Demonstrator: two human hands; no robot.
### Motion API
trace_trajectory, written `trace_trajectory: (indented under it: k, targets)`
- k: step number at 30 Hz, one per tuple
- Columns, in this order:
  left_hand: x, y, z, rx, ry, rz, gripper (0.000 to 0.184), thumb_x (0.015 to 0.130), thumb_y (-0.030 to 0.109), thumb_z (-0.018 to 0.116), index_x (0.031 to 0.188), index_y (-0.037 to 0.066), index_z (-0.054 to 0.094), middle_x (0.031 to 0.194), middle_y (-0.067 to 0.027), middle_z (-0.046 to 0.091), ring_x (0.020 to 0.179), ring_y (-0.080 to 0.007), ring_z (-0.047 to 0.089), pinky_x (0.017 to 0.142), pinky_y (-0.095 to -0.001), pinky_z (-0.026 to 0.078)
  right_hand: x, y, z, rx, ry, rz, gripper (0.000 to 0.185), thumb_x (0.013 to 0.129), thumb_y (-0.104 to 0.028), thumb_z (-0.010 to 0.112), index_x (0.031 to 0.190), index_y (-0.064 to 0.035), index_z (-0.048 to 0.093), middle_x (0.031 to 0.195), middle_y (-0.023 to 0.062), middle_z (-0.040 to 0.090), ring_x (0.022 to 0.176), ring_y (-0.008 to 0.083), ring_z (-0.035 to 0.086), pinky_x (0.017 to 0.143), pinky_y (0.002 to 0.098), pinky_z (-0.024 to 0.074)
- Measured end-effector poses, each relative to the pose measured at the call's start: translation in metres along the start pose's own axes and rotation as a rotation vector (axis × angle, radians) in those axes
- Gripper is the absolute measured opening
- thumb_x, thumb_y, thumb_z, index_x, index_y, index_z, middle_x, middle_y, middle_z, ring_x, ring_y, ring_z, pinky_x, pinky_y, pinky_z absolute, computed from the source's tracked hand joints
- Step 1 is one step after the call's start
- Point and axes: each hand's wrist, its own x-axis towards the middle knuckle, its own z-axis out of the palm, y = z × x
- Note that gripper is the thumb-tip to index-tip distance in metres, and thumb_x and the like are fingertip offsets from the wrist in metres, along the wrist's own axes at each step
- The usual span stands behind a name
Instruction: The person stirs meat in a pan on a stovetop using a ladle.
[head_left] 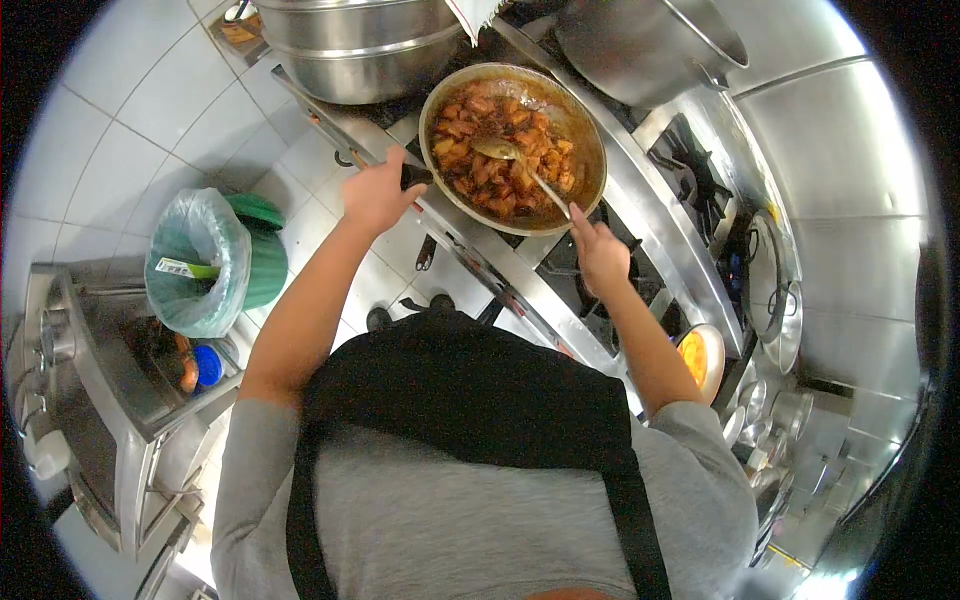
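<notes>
A label (180, 268) in the left bin (264, 266) seems unreadably small. The left hand (376, 196) grips the pan handle (415, 176), the right hand (602, 258) a spoon (522, 165); a pot (640, 55) stands far right.

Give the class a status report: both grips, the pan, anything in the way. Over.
Left grip on pan handle. Right grip holding spoon, far end amid browned food. Pan over stove; nothing seen blocking the spoon.
</notes>
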Motion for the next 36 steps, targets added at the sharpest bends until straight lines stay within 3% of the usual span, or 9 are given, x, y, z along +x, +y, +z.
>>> trace_trajectory:
  k: [4,6,10,13,19,26,29,35,36]
  targets:
    - [-0.006,0.01,-0.009,0.003,-0.062,-0.004,0.05,0.08,0.039,0.065,0.107,0.008,0.037,0.081,-0.0149,0.065,0.076,-0.0352,0.064,0.064,-0.0458,0.048,-0.056,-0.02,-0.008,0.085,0.045,0.138,0.04,0.093,-0.029,0.048,0.132,-0.0296,0.047,0.092,0.0156,0.062,0.076,0.0335,0.062,0.066,0.0416,0.0497]
    - [-0.008,0.011,-0.008,-0.011,-0.07,-0.01,0.05,0.08,0.039,0.066,0.107,0.008,0.038,0.08,-0.0156,0.065,0.076,-0.0356,0.063,0.063,-0.0462,0.048,-0.072,-0.019,-0.028,0.251,0.144,0.116,0.037,0.092,-0.03,0.047,0.129,-0.031,0.051,0.083,0.0139,0.061,0.071,0.0329,0.061,0.062,0.0431,0.05]
    - [-0.01,0.009,-0.001,-0.033,0.006,0.051,0.049,0.079,0.038,0.066,0.108,0.009,0.039,0.078,-0.016,0.064,0.074,-0.0354,0.063,0.062,-0.0469,0.048,-0.107,-0.041,-0.074,0.457,-0.049,0.335,0.035,0.092,-0.033,0.047,0.126,-0.0367,0.053,0.093,0.0171,0.065,0.084,0.0351,0.063,0.075,0.0426,0.0497]
    - [-0.01,0.004,0.007,-0.067,0.024,0.089,0.048,0.079,0.036,0.066,0.108,0.009,0.039,0.076,-0.0156,0.064,0.073,-0.0358,0.063,0.061,-0.0476,0.047,-0.115,-0.058,-0.049,0.321,-0.17,0.414,0.034,0.092,-0.034,0.046,0.125,-0.0368,0.053,0.096,0.0177,0.065,0.087,0.0353,0.063,0.076,0.044,0.0497]
    - [-0.015,0.001,0.008,-0.119,0.058,0.229,0.051,0.076,0.039,0.068,0.107,0.011,0.039,0.077,-0.0179,0.063,0.073,-0.0383,0.063,0.062,-0.0487,0.048,-0.041,-0.061,0.003,0.242,-0.065,0.573,0.034,0.09,-0.035,0.049,0.123,-0.0367,0.055,0.096,0.0186,0.065,0.087,0.0344,0.064,0.077,0.0443,0.05]
    - [-0.018,0.007,0.011,-0.093,0.033,0.159,0.05,0.077,0.036,0.069,0.104,0.008,0.037,0.073,-0.0173,0.063,0.071,-0.0379,0.063,0.061,-0.0481,0.048,-0.055,-0.083,-0.102,0.171,0.002,0.337,0.041,0.085,-0.025,0.057,0.126,-0.0314,0.054,0.098,0.0161,0.065,0.088,0.0329,0.064,0.078,0.0424,0.0498]
    - [-0.016,0.005,0.012,-0.101,0.024,0.164,0.05,0.077,0.036,0.069,0.104,0.008,0.037,0.073,-0.0173,0.063,0.069,-0.0376,0.063,0.061,-0.0478,0.048,-0.037,-0.114,-0.079,0.171,-0.001,0.204,0.044,0.081,-0.016,0.059,0.123,-0.0291,0.057,0.104,0.0116,0.065,0.089,0.0312,0.063,0.078,0.0404,0.0506]
    - [-0.016,0.004,0.015,-0.096,0.051,0.14,0.052,0.076,0.036,0.07,0.106,0.008,0.037,0.072,-0.018,0.063,0.069,-0.0379,0.063,0.06,-0.0474,0.048,0.019,-0.089,-0.008,-0.189,-0.128,0.068,0.05,0.089,-0.01,0.039,0.133,-0.0331,0.045,0.11,0.0139,0.06,0.088,0.0307,0.065,0.072,0.0408,0.0536]
    - [-0.014,0.002,0.016,-0.097,0.07,0.145,0.052,0.076,0.037,0.069,0.106,0.008,0.037,0.071,-0.0179,0.063,0.068,-0.038,0.063,0.06,-0.0473,0.048,0.024,-0.082,-0.024,-0.22,-0.174,0.104,0.056,0.082,-0.007,0.048,0.131,-0.0337,0.048,0.11,0.0094,0.061,0.087,0.0293,0.064,0.073,0.041,0.0533]
